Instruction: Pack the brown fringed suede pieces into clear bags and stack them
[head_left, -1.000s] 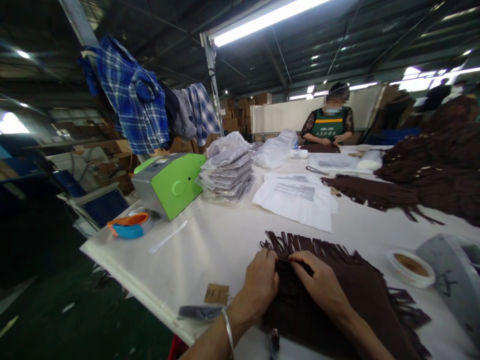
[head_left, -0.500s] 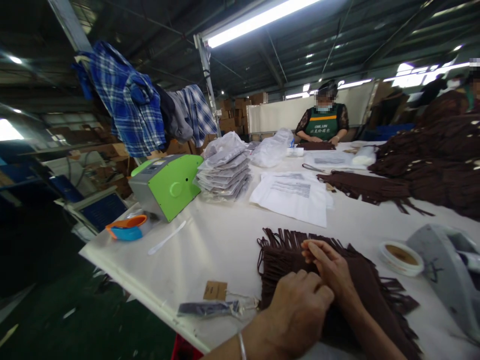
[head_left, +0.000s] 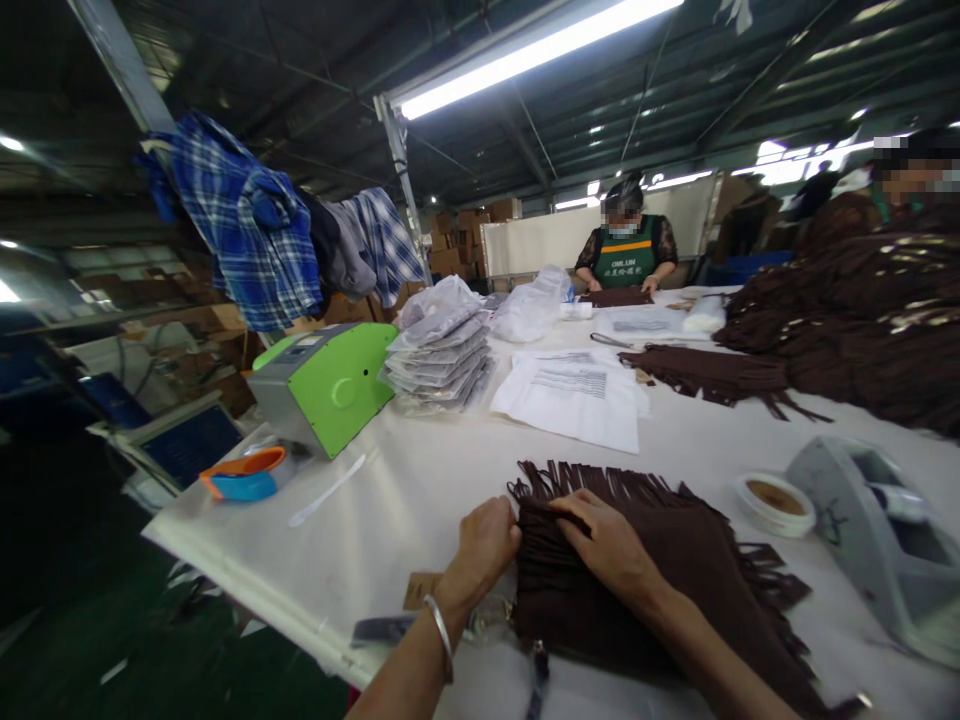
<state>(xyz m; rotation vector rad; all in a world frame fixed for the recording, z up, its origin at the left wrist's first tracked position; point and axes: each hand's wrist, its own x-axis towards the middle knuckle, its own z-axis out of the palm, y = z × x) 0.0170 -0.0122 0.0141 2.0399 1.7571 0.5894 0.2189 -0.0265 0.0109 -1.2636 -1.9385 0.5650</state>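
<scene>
A dark brown fringed bag [head_left: 645,590] lies flat on the white table in front of me, fringe along its far, left and right edges. My left hand [head_left: 484,545] is closed at its left edge, with the fringe strands at its fingers. My right hand [head_left: 607,545] rests over the upper left part, thumb and fingers pinching fringe strands. A dark strap with a metal clip [head_left: 538,660] shows at the bag's near edge. Partly behind my left forearm are a brown card tag [head_left: 420,590] and a dark strip in clear plastic [head_left: 382,628].
To the left stand a green and grey machine [head_left: 337,390], an orange and blue tape ring [head_left: 244,473] and a stack of plastic-wrapped packs [head_left: 439,355]. White printed bags [head_left: 570,395] lie ahead. A tape roll [head_left: 772,502] and grey dispenser [head_left: 877,540] are right. A co-worker [head_left: 626,245] works opposite.
My left hand has moved left and away from my right hand, down to the bag's left edge. My right hand has lowered onto the fringe. The strap with the clip has come into sight.
</scene>
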